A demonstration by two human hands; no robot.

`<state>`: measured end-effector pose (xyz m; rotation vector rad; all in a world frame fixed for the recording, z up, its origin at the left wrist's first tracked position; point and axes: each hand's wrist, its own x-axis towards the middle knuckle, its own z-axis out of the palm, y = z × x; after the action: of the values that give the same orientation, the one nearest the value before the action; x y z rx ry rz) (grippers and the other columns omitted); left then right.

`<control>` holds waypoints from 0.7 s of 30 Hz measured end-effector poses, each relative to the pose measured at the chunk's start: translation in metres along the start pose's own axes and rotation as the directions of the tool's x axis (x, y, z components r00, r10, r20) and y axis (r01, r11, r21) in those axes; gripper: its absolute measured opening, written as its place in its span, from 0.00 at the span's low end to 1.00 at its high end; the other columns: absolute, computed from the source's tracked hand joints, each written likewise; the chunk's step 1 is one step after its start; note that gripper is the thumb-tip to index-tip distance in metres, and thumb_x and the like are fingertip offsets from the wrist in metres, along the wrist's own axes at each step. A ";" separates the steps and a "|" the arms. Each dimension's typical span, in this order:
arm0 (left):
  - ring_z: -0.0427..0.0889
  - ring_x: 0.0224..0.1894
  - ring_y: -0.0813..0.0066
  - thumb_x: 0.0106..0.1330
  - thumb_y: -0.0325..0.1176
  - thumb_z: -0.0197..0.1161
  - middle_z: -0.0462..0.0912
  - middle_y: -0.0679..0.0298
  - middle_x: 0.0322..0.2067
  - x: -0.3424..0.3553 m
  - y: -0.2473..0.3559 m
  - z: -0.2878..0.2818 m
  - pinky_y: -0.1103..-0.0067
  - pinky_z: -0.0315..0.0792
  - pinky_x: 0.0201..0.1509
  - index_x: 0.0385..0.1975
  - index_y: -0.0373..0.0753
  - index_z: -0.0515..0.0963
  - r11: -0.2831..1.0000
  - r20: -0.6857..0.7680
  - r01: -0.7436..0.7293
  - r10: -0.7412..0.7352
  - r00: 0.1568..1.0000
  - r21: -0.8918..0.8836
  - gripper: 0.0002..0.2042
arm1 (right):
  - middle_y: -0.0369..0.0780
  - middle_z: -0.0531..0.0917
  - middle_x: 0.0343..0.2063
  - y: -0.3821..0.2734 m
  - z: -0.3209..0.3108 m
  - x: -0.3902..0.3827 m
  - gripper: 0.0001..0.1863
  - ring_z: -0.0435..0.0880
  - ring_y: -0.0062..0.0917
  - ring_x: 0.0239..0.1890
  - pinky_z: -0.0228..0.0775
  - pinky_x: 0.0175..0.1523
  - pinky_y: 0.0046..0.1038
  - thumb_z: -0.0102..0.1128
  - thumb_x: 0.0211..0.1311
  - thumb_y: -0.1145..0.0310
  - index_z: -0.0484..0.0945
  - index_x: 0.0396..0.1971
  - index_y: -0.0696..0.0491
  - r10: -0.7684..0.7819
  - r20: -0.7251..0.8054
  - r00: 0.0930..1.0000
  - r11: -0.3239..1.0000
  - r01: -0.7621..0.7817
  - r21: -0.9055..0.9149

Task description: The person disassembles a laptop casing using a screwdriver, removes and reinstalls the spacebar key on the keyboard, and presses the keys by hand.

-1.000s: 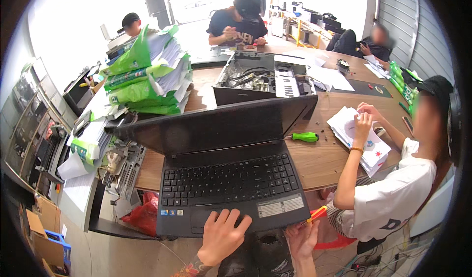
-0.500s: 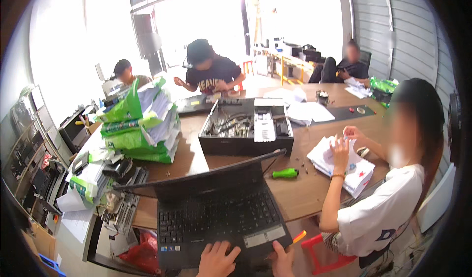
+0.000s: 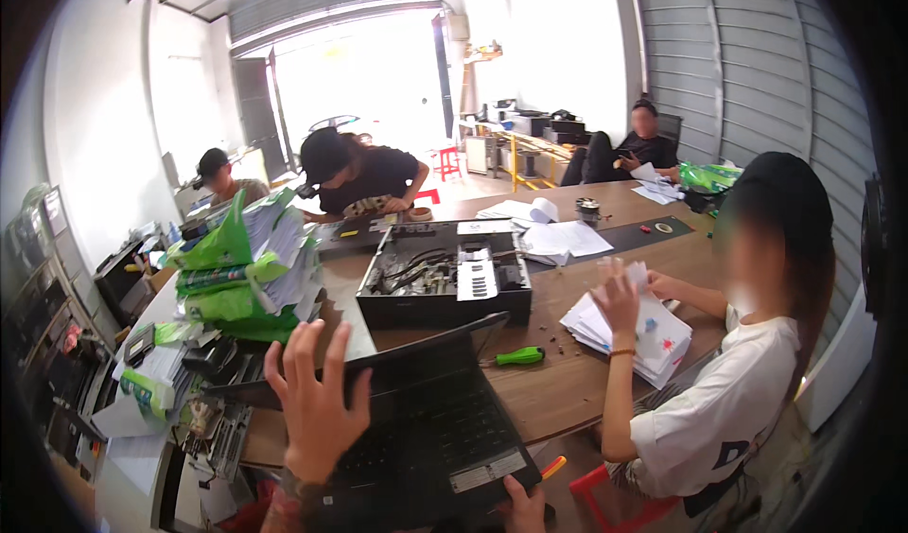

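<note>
A black laptop (image 3: 430,438) lies tilted at the near edge of the table, its lid (image 3: 416,367) raised. My left hand (image 3: 322,396) is lifted in front of the lid with its fingers spread, holding nothing; whether the fingertips touch the lid I cannot tell. At the laptop's near right corner, my right hand (image 3: 523,506) grips the edge, thumb on top and the other fingers hidden below. An orange and yellow handle-like thing (image 3: 554,467) shows just beside that corner. Beyond the lid, a green-handled screwdriver (image 3: 520,355) rests on the table.
An opened black computer case (image 3: 445,308) stands behind the laptop. Green bags stuffed with paper (image 3: 236,287) are stacked at left, near loose electronics. On the right a person (image 3: 719,391) handles sheets of paper (image 3: 653,339). Other people sit farther back around the table (image 3: 567,405).
My left hand has risen from the palm rest to the lid. My right hand stays at the corner. The view has shifted, and the far person in a cap now bends lower.
</note>
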<state>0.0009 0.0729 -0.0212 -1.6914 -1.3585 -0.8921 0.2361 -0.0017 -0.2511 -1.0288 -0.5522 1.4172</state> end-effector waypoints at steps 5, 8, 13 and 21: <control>0.76 0.41 0.58 0.58 0.38 0.69 0.76 0.59 0.34 0.023 -0.033 0.025 0.63 0.65 0.54 0.39 0.38 0.78 0.998 0.025 -0.015 0.013 1.000 0.060 0.14 | 0.36 0.85 0.44 0.000 0.000 0.023 0.18 0.85 0.20 0.39 0.75 0.38 0.22 0.69 0.68 0.66 0.76 0.53 0.56 0.025 0.085 0.996 0.996 -0.032 0.080; 0.74 0.37 0.57 0.58 0.38 0.69 0.74 0.59 0.31 0.034 -0.042 0.043 0.66 0.64 0.47 0.35 0.38 0.77 0.998 -0.037 -0.034 0.036 0.999 0.056 0.13 | 0.33 0.85 0.39 -0.008 0.004 0.035 0.16 0.83 0.17 0.34 0.74 0.36 0.22 0.70 0.68 0.64 0.78 0.50 0.55 0.047 0.090 0.995 0.996 -0.053 0.065; 0.75 0.38 0.58 0.59 0.39 0.69 0.75 0.59 0.31 0.045 -0.049 0.055 0.66 0.65 0.48 0.35 0.38 0.78 0.997 0.029 -0.023 0.021 0.999 0.068 0.13 | 0.27 0.77 0.28 -0.010 -0.004 0.038 0.11 0.75 0.13 0.26 0.70 0.33 0.20 0.70 0.69 0.65 0.77 0.41 0.52 0.026 0.198 0.980 0.999 -0.034 0.040; 0.80 0.43 0.55 0.66 0.43 0.68 0.81 0.58 0.35 0.065 -0.093 0.088 0.65 0.67 0.50 0.41 0.38 0.80 1.000 0.162 0.005 -0.004 0.987 -0.009 0.15 | 0.27 0.75 0.26 -0.017 0.004 0.033 0.11 0.72 0.11 0.24 0.67 0.30 0.20 0.69 0.70 0.63 0.76 0.40 0.50 -0.010 0.114 0.993 0.997 0.019 -0.077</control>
<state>-0.0740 0.1917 0.0093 -1.8010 -1.4676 -0.7776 0.2467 0.0338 -0.2434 -1.0081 -0.7020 1.4572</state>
